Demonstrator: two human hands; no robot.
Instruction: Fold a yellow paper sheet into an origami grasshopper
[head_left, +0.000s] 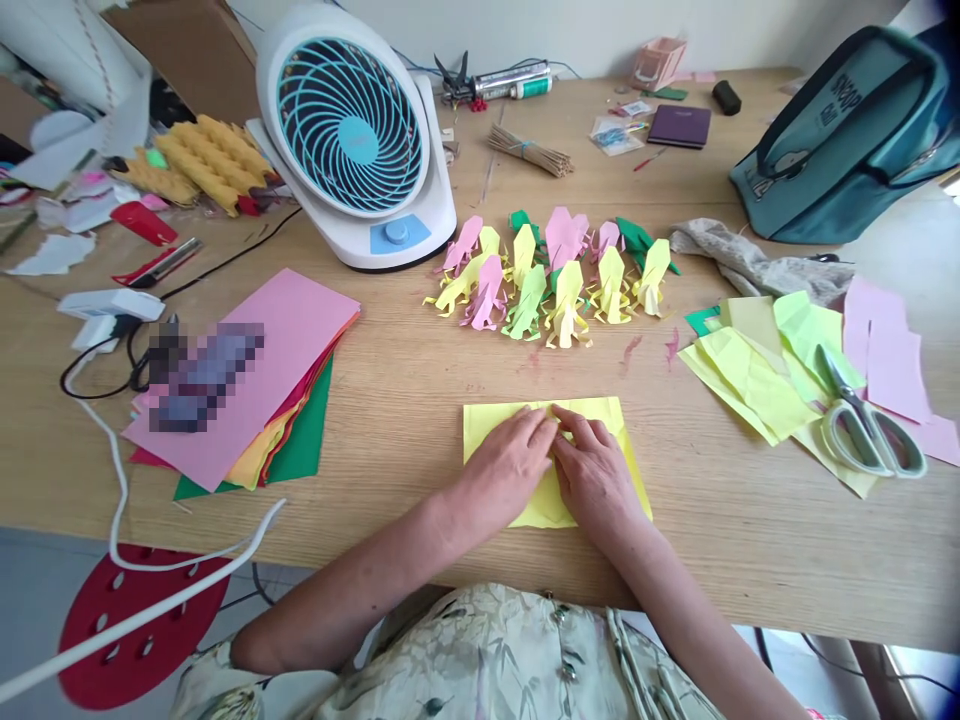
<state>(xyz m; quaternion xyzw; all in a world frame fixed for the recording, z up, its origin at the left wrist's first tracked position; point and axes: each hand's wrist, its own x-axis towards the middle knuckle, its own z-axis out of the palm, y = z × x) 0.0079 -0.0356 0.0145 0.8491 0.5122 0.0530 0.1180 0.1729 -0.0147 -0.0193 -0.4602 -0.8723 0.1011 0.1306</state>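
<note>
A sheet of yellow paper point(480, 428) lies on the table in front of me, with a folded edge along its right side. My left hand point(511, 458) rests on its middle, fingers bent and drawn together at the paper. Beside it, almost touching, my right hand point(596, 465) has its fingertips pressed to the same spot near the upper middle. Both hands appear to pinch the yellow paper there, though the fingers hide the exact grip. Farther back stand several folded paper figures point(568, 300) in pink, yellow and green.
Scissors point(862, 420) lie on yellow and pink paper scraps point(742, 380) at right. A stack of coloured paper point(285, 320) sits at left, under a blurred object. Behind are a white fan point(356, 140), a bundle of sticks point(530, 150) and a teal bag point(832, 140).
</note>
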